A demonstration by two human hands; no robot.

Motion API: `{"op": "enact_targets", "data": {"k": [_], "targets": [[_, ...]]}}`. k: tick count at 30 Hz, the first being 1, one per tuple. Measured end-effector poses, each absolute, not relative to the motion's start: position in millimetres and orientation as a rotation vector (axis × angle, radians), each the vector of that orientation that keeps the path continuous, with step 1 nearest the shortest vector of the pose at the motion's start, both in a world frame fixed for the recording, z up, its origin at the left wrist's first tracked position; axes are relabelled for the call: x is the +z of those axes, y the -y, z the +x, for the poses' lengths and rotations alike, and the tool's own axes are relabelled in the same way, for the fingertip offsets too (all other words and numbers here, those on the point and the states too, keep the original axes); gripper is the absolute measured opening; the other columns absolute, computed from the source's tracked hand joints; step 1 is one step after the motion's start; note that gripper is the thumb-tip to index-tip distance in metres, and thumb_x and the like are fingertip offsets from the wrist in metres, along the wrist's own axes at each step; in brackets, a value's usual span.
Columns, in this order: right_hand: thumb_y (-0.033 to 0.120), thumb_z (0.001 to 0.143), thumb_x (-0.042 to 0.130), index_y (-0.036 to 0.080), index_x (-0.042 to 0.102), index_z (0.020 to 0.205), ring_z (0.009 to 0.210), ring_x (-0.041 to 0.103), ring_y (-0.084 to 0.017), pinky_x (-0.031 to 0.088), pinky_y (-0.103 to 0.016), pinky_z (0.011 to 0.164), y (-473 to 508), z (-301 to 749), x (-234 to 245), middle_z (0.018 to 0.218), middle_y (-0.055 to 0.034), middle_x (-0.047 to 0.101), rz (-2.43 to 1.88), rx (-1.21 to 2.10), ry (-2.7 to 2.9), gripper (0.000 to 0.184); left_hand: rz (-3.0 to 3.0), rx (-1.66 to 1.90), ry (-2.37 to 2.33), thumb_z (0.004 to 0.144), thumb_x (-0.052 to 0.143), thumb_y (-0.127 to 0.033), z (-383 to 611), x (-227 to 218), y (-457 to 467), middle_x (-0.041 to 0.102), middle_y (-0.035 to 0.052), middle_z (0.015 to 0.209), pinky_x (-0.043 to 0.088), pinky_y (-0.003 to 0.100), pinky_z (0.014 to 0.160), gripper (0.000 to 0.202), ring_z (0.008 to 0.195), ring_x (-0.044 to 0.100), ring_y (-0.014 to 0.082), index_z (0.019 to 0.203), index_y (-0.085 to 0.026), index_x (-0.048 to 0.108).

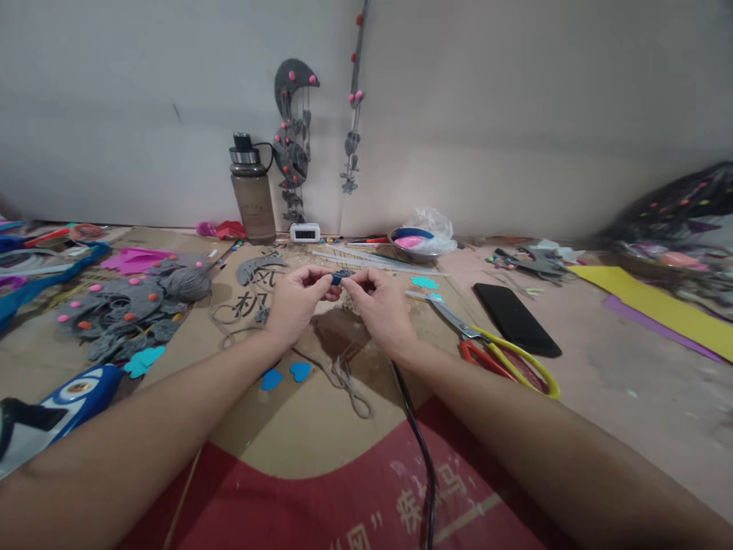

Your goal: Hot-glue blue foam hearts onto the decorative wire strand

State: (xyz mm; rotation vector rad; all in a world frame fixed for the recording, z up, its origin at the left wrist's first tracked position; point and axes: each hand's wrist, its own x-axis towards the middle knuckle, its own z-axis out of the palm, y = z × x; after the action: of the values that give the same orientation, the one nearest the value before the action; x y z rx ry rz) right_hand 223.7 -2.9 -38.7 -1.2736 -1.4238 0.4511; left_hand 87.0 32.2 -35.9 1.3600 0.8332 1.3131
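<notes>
Fingertips meet over the cardboard, where my left hand [301,302] and my right hand [375,305] pinch a small blue and grey piece [342,276], likely felt, between them. Its exact shape is partly hidden by the fingers. Grey yarn [343,378] trails on the cardboard below my hands, ending in a loop. Two blue heart cutouts [299,371] lie to the left of the yarn. Just right of my right hand are turquoise cutouts [424,283] and large scissors [481,336] with red and yellow handles.
At left are grey felt pieces with pompoms [131,302] and a blue and white tool [80,401]. A black cable [421,443] runs toward me. A phone [515,319] lies at right. Behind stand a bottle [252,195], a small clock [305,233] and a bowl [422,246].
</notes>
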Motion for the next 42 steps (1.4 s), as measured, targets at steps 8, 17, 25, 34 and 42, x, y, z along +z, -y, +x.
{"op": "enact_targets", "data": {"k": [8,17,25,34,42], "targets": [[0.033,0.08,0.058,0.018,0.057,0.068,0.059,0.047,-0.011,0.037,-0.026,0.06,4.0,223.0,-35.4,0.063,0.0014,0.056,-1.281,0.398,1.418,0.02,1.367,1.282,-0.85,0.071,0.069,-0.027,87.6,-35.0,-30.5,0.066,0.0017,0.062,0.053,0.027,0.059,0.019,0.056,0.063,0.0124,0.08,-0.012,0.063],[0.032,0.081,0.057,0.018,0.055,0.068,0.06,0.046,-0.011,0.037,-0.026,0.059,4.1,223.5,-35.3,0.065,0.0011,0.056,-1.269,0.422,1.401,0.019,1.358,1.247,-0.816,0.071,0.069,-0.025,86.8,-36.2,-31.3,0.067,0.0023,0.062,0.052,0.025,0.057,0.017,0.056,0.062,0.0118,0.08,-0.012,0.064],[0.033,0.081,0.057,0.017,0.066,0.083,0.065,0.049,-0.013,0.038,-0.027,0.061,2.7,225.6,-37.0,0.073,-0.0011,0.061,-1.247,0.442,1.428,0.018,1.363,1.182,-0.731,0.071,0.069,-0.026,84.0,-40.0,-34.5,0.066,0.001,0.061,0.051,0.025,0.058,0.015,0.055,0.061,0.0117,0.079,-0.014,0.064],[0.031,0.081,0.055,0.017,0.063,0.075,0.06,0.042,-0.011,0.033,-0.026,0.057,4.0,226.5,-34.0,0.065,0.0015,0.053,-1.32,0.404,1.408,0.016,1.543,1.068,-0.67,0.071,0.069,-0.028,80.4,-28.7,-33.7,0.068,0.0035,0.075,0.054,0.03,0.068,0.027,0.065,0.063,0.0132,0.092,-0.012,0.065],[0.028,0.082,0.055,0.018,0.062,0.074,0.064,0.045,-0.013,0.035,-0.027,0.063,9.0,224.8,-32.8,0.069,-0.0001,0.054,-1.341,0.26,1.518,0.015,1.918,1.124,-0.933,0.078,0.062,-0.032,78.0,-25.6,-28.9,0.069,0.0034,0.073,0.048,0.024,0.054,0.021,0.059,0.06,0.0133,0.089,-0.017,0.071]]}}
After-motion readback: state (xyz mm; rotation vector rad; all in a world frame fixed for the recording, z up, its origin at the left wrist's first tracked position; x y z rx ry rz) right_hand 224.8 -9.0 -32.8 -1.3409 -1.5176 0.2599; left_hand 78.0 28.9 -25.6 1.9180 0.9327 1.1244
